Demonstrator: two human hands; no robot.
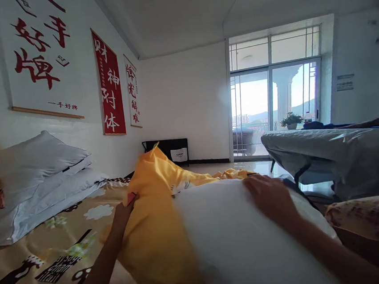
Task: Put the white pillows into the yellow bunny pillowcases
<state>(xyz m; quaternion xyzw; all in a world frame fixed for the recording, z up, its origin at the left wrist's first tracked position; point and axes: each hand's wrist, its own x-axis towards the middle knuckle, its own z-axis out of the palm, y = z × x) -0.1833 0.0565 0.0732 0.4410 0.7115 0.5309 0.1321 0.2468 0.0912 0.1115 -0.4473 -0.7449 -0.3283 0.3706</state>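
On the patterned bedsheet [35, 246], a white pillow [238, 235] is being held against a yellow pillowcase [150, 226].

Near the head of the bed, two grey pillows [38, 174] are stacked below wall scrolls [108, 83]. The white pillow lies in the middle foreground, partly wrapped by the yellow pillowcase on its left side. The right hand [270, 196] is laid flat on the pillow's top, fingers spread and not closed. An edge of the pillowcase is pinched between the fingers of the left hand [128, 203], which is clamped on the cloth.
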